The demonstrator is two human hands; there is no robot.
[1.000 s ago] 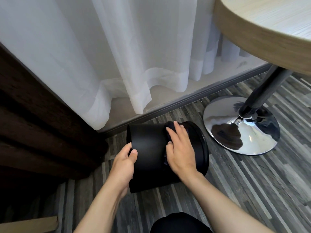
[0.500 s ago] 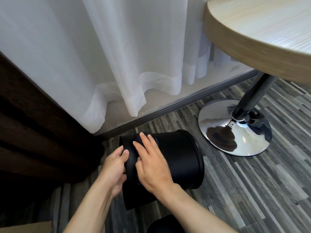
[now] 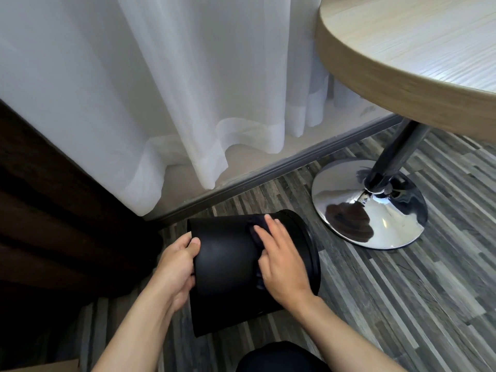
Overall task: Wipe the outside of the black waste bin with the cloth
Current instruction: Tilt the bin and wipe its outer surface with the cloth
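Now your left grip (image 3: 178,267) clasps the bin (image 3: 225,269) at 9 o'clock; your right grip (image 3: 281,261), flat-fingered, presses the cloth (image 3: 252,232); sweep evenly, turning the bin.

The single wide-angle camera sits on the person's head, looking forward and steeply down. It is close above the matte black cylindrical waste bin (image 3: 225,264), facing the sheer white curtain (image 3: 188,89).
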